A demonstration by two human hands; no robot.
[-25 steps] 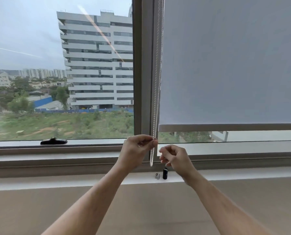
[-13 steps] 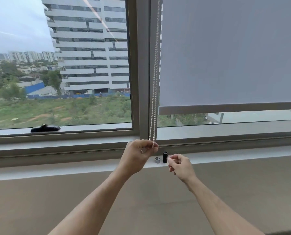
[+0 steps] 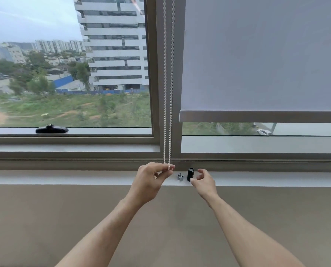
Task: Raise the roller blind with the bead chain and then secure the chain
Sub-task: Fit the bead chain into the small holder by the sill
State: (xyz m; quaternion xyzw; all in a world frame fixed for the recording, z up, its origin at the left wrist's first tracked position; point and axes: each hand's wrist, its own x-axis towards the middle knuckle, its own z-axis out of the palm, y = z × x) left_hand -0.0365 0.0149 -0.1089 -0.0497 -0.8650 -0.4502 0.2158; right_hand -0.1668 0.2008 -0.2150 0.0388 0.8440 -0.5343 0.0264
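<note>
Left hand pinches the bottom of the bead chain loop between thumb and forefinger, just above the sill. Both strands run straight up the window frame and out of the top of the shot. Right hand is empty, fingers loosely curled and parted, thumb tip at the base of the black cylinder standing on the sill; contact not resolvable.

Roller blind covers most of the right pane; its bottom bar sits a little above the lower frame, showing a strip of glass. So by my read the raise is barely begun or paused.

Step looks like the securing part: a small metal clip sits on the sill between the hands, right beside the cylinder. Next move likely calls for the right hand to take one of those and the left to bring the loop to it, keeping tension.

Unclear: what the cylinder and clip really are, whether either is fixed to the sill. Roller mechanism is cut off. Black window handle on the left pane is not involved.
</note>
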